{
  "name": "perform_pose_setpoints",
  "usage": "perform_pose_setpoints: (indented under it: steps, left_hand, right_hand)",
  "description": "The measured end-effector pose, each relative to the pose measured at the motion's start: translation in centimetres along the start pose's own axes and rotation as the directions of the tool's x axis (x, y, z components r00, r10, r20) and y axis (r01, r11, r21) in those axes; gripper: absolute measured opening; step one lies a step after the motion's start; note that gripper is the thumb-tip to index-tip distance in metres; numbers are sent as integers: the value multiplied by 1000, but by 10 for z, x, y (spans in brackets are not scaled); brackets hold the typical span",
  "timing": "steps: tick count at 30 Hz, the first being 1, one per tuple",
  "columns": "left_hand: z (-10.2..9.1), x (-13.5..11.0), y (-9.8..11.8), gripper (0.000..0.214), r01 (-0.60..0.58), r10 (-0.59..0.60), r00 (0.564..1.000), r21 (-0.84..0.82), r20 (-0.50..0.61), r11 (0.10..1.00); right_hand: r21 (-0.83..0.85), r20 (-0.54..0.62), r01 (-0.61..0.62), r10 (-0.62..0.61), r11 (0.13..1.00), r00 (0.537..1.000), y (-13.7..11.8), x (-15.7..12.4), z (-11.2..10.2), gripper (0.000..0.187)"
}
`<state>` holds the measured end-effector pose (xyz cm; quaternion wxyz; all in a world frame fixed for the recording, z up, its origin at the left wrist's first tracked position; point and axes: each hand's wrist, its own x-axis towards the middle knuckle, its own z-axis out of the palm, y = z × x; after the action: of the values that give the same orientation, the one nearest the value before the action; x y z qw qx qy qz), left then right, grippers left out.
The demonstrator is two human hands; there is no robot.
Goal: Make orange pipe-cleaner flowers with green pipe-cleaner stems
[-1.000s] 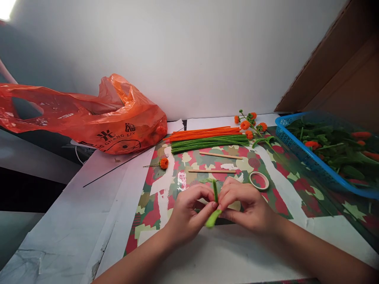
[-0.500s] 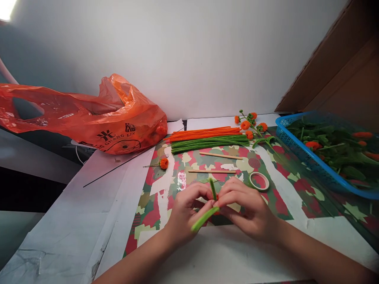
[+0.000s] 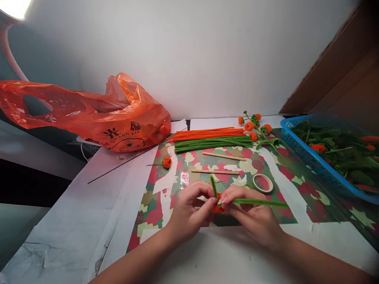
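Observation:
My left hand [image 3: 192, 207] pinches a small orange pipe-cleaner flower [image 3: 218, 208] over the near part of the patterned mat. Between thumb and fingers of my right hand [image 3: 251, 209] is a green pipe cleaner [image 3: 259, 202], meeting the flower at its centre. Its long part stretches out to the right across the hand, and a short green end [image 3: 213, 185] sticks up beside the left fingertips. The fingers hide part of the flower. Just beyond the hands lie a thin wooden stick [image 3: 215, 172] and a roll of tape [image 3: 262, 184].
Orange pipe cleaners [image 3: 207, 134] and green pipe cleaners [image 3: 213, 144] lie bundled at the back. An orange plastic bag [image 3: 127, 122] stands left, near a finished orange flower [image 3: 167, 162]. A flower spray [image 3: 250, 126] lies back right, beside a blue basket [image 3: 328, 165] of green leaves.
The long part of the green pipe cleaner has swung from the lower left, near my left hand, to the right across my right hand. More of the orange flower shows. The view has shifted slightly.

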<state>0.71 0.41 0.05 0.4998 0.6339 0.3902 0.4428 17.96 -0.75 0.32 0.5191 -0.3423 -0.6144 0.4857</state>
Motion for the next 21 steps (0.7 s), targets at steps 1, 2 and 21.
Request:
perform_pose_setpoints:
  steps: [1,2,21]
  left_hand:
    - [0,0,0,7,4,-4,1000,-9,-1,1000]
    - [0,0,0,8,9,-9,1000,-16,-2,1000]
    - [2,0,3,9,99,-99,995,-22,-10,995]
  right_hand:
    - [12,-4,-7,7,1000,1000,0,0,0,14]
    - [19,-6,-14,15,1000,1000,0,-1,0,13]
    - [-169,-134,-37,15,985,991,2,-5,6,13]
